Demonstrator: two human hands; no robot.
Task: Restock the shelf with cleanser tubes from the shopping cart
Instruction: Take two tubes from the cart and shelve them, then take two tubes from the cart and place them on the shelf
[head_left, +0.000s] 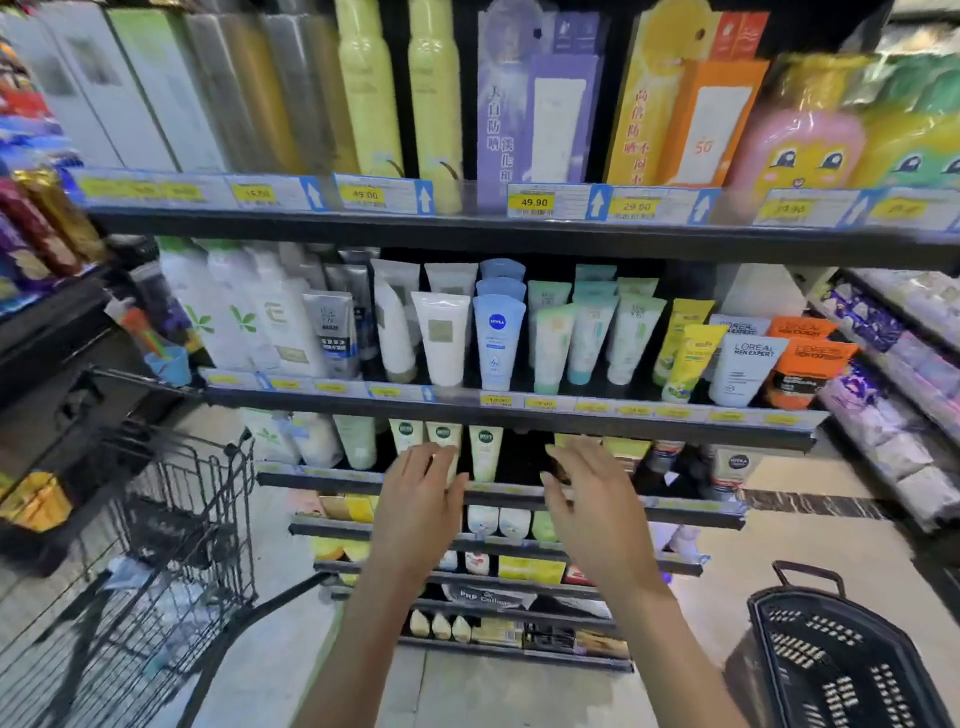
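Head view: both hands raised in front of the third shelf (519, 499) from the top, backs toward the camera; left hand (423, 496) with fingers straight and loosely spread, holding nothing, fingertips overlapping the pale green cleanser tubes (485, 452) that stand cap-down in a short row on that shelf; whether the fingertips touch a tube cannot be told; right hand (587, 493) likewise with straight, relaxed fingers, empty, in front of a dark gap in the row just right of those tubes; shelf above carries upright tubes, among them a blue Nivea tube (497, 340) near the middle and white and orange L'Oreal Men Expert tubes (743, 369) toward the right; top shelf holds tall yellow bottles (369, 88) and boxed sunscreen packs (540, 98), with yellow price tags (534, 202) along the rail; black wire shopping cart (156, 545) at lower left, beside the shelving, its contents blurred and not identifiable; black plastic hand basket (836, 660) on the floor at lower right, well apart from the cart.
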